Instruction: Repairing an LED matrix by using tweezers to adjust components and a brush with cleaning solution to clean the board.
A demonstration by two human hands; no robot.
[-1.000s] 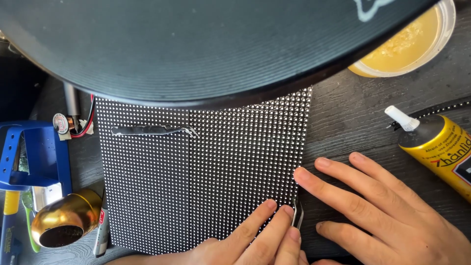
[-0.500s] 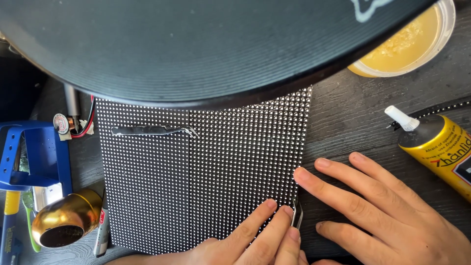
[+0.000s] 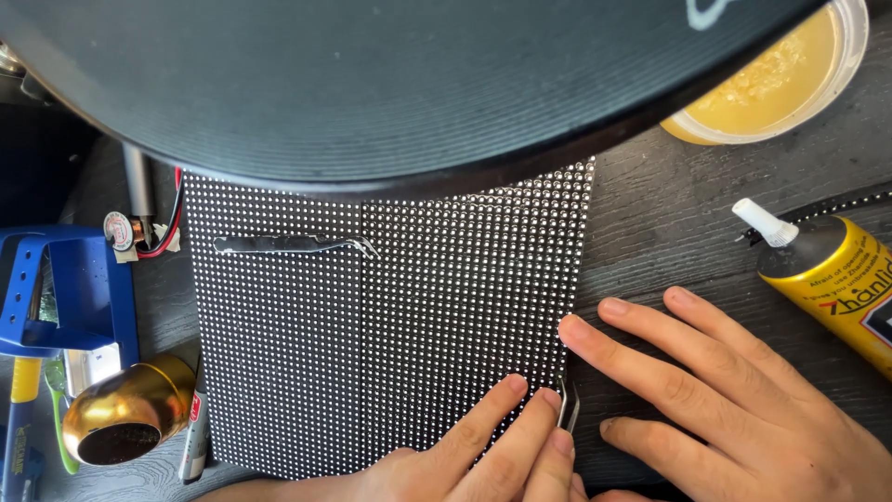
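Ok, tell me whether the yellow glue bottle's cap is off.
No: the yellow glue bottle lies on the table right of the panel with its white cap on.

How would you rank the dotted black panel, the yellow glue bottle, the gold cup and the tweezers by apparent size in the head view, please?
1. dotted black panel
2. yellow glue bottle, partly cut off by the frame
3. gold cup
4. tweezers, mostly hidden under the left hand, so their rank is unsure

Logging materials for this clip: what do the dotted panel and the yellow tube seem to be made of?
Dotted panel: apparently matte black rigid plastic, a regular grid of tiny pale beads. Yellow tube: probably glossy soft metal or plastic with a printed label, black collar and white plastic nozzle.
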